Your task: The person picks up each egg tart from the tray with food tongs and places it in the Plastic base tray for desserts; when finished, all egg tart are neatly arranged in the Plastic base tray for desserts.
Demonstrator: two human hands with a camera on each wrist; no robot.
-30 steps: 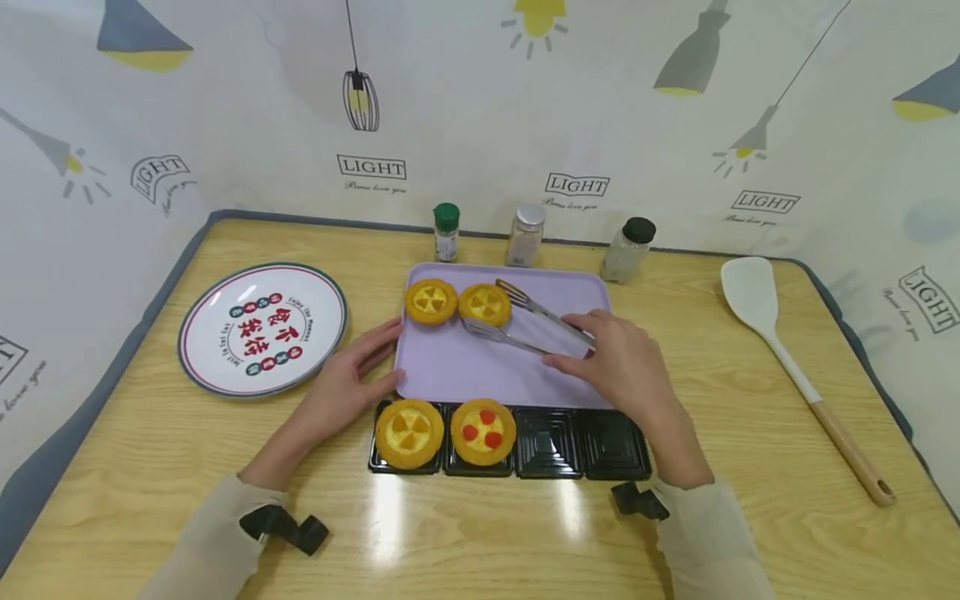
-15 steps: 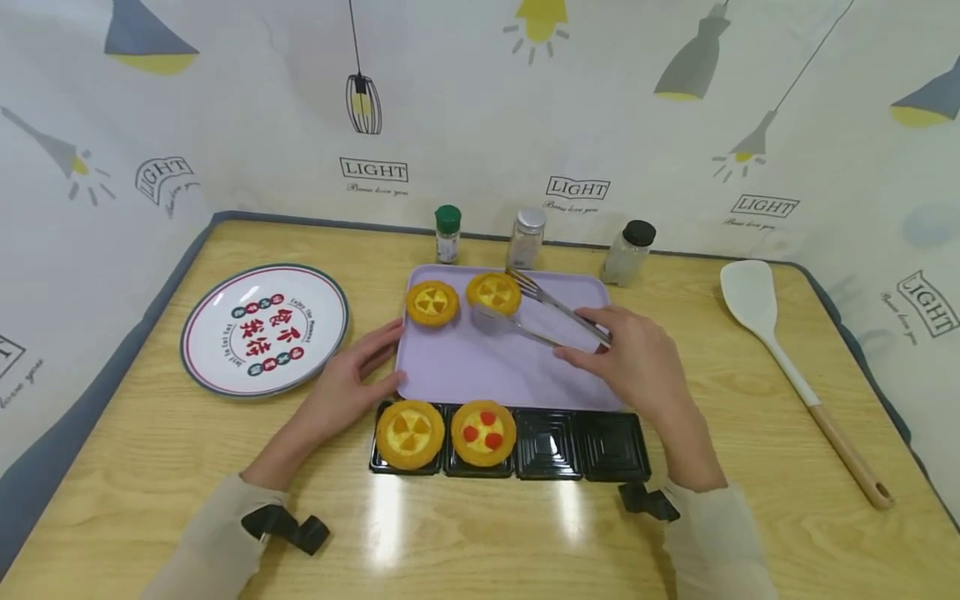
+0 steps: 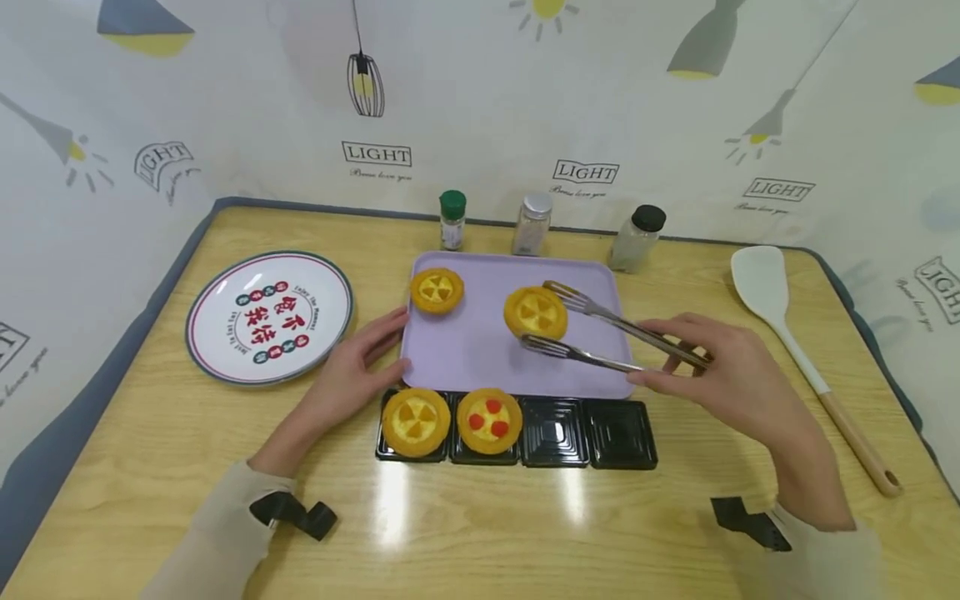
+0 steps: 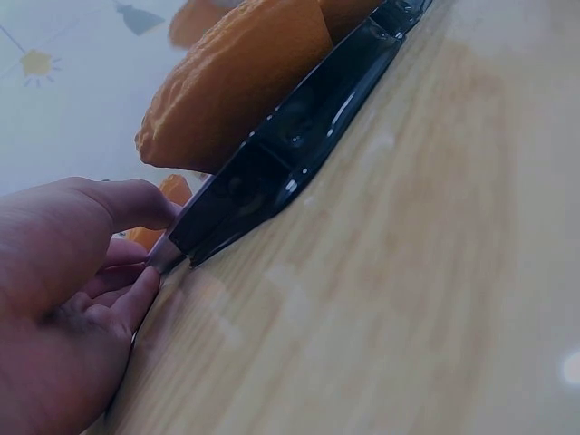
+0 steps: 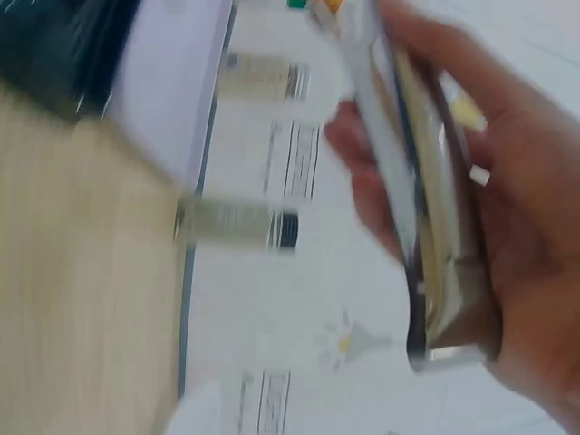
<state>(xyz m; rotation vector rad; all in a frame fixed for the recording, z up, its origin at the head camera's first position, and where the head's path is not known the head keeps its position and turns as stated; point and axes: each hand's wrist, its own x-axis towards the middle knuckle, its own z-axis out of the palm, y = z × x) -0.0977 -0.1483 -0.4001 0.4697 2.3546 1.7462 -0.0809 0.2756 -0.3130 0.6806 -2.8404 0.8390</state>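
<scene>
My right hand [image 3: 731, 375] grips metal tongs [image 3: 630, 329], also seen as a blurred strip of metal tongs [image 5: 435, 227] in the right wrist view. Between the tong tips is an egg tart [image 3: 536, 313] with orange wedges, apparently lifted above the lavender tray [image 3: 480, 358]. At the tray's left edge, my left hand [image 3: 352, 371] holds the rim with thumb and fingers. Another wedge-topped tart [image 3: 437, 291] sits in the tray's far left corner. In front, a black compartment tray [image 3: 555, 432] carries a wedge-topped tart [image 3: 416, 422] and a red-dotted tart [image 3: 489, 421] in its two left compartments.
A white patterned plate [image 3: 270, 317] lies on the left. Behind the tray stand a green-capped bottle [image 3: 452, 221], a silver-capped jar [image 3: 532, 225] and a black-capped jar [image 3: 637, 239]. A white spatula with a wooden handle [image 3: 855, 437] lies along the right.
The tongs have carried the tart right and nearer, away from the other tart on the lavender tray. My right hand has moved right; my left hand stays at the tray's edge.
</scene>
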